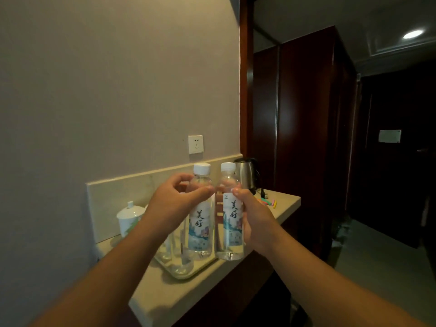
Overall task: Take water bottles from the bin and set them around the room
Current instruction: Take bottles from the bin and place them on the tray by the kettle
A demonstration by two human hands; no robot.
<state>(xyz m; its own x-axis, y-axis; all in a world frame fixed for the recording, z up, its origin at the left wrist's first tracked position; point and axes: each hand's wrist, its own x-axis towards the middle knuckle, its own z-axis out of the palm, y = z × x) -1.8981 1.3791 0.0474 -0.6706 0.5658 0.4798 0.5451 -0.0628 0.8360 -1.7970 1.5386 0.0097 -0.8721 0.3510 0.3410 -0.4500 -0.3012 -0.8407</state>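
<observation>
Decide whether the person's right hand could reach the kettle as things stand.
Probably not yet: the right hand grips a bottle, so it isn't free, though the kettle stands just behind with nothing between.

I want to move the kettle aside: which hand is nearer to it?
The right hand. It holds a bottle just below and in front of the kettle; the left hand, gripping the other bottle, sits farther left.

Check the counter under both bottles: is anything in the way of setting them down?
Partly. Under the left bottle sit a tray and clear glasses. The right bottle, in the right hand, hangs near the counter edge; nothing visible blocks it.
</observation>
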